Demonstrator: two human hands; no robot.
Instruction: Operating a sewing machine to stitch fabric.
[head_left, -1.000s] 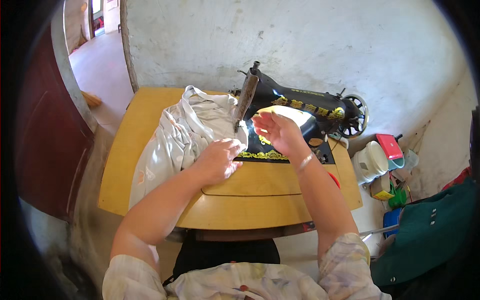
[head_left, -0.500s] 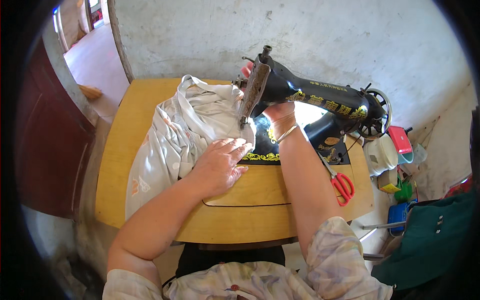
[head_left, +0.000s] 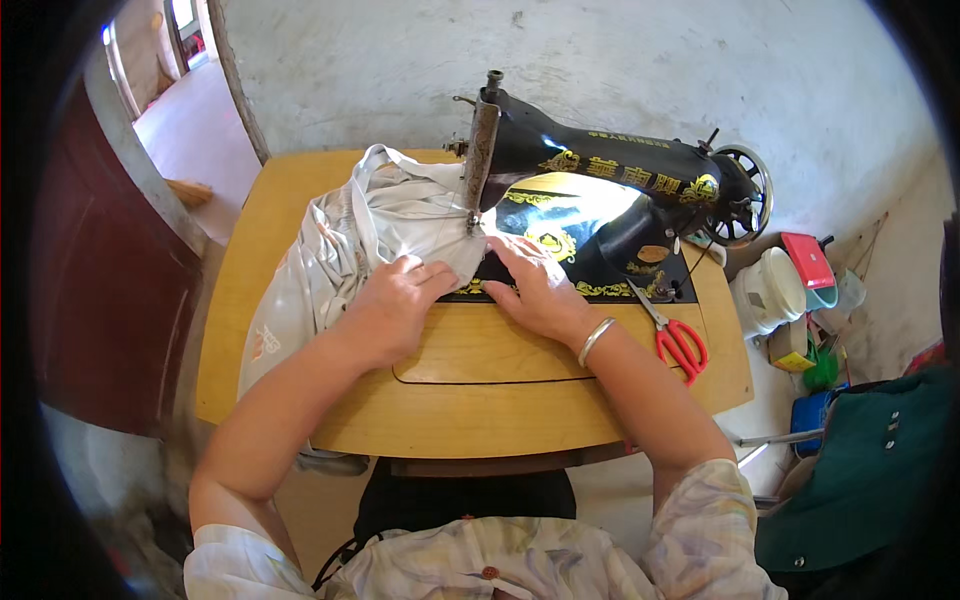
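A light grey garment (head_left: 330, 240) with a gathered band lies bunched on the left of the table, its edge under the needle of a black sewing machine (head_left: 620, 165) with gold decoration. My left hand (head_left: 395, 305) is closed on the cloth just in front of the needle, fingers curled. To the right of the needle, my right hand (head_left: 540, 290) rests on the machine bed, thumb and fingers apart, fingertips touching the garment's edge. A metal bracelet circles that wrist. Red-handled scissors (head_left: 682, 345) lie right of my right forearm.
The yellow wooden table (head_left: 480, 420) stands against a grey wall. Right of it are a white bucket (head_left: 770, 290), a red container (head_left: 806, 262) and a blue box (head_left: 810, 420). A dark green cloth (head_left: 870, 470) hangs over a metal-framed seat. A dark red door (head_left: 110, 270) is at left.
My right hand has come out from behind the needle and under the machine's arm to the front of the bed. My left hand, flat on the cloth before, has curled and shifted slightly left.
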